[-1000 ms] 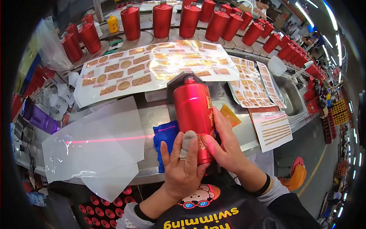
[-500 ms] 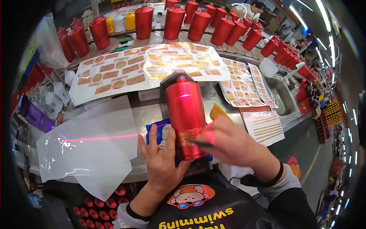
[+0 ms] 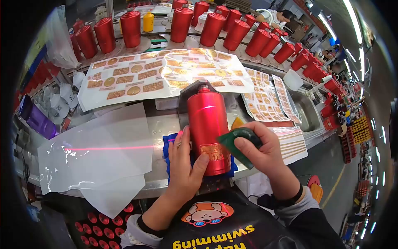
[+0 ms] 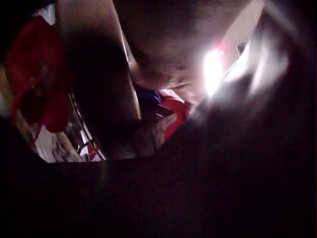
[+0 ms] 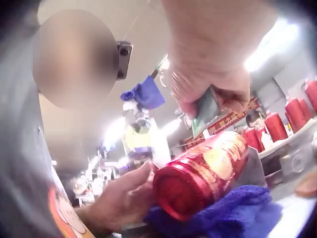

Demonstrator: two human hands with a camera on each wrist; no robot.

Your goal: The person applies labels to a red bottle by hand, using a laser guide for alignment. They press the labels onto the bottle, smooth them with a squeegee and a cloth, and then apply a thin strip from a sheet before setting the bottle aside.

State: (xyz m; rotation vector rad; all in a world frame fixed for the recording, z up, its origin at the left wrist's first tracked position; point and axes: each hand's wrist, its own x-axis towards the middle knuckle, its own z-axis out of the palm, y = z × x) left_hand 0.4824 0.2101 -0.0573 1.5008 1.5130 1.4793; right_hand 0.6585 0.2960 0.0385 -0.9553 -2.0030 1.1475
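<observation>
A red bottle [image 3: 207, 120] lies with its neck away from me, its neck end at a dark angled rest [image 3: 185, 99]. A gold label [image 3: 212, 152] faces up near its base. Along the bottle's left side my left hand [image 3: 182, 170] lies with fingers extended, the thumb at the label's edge. My right hand [image 3: 265, 147] pinches a green scraper [image 3: 238, 141], whose edge is just right of the label. Under the bottle is a blue cloth [image 5: 237, 215], plain in the right wrist view. The left wrist view is mostly dark.
Sheets of gold stickers [image 3: 134, 76] lie behind the bottle, with more [image 3: 265, 97] to the right. Translucent sheets [image 3: 99, 157] cover the left of the table. Red bottles [image 3: 180, 25] line a conveyor at the back. A sink [image 3: 304, 110] is at right, a purple bottle [image 3: 39, 120] at left.
The bottle has been turned so its label faces up. My right hand went from gripping the bottle to sweeping the scraper over the label, then drew off rightward. Conveyor bottles have shifted right.
</observation>
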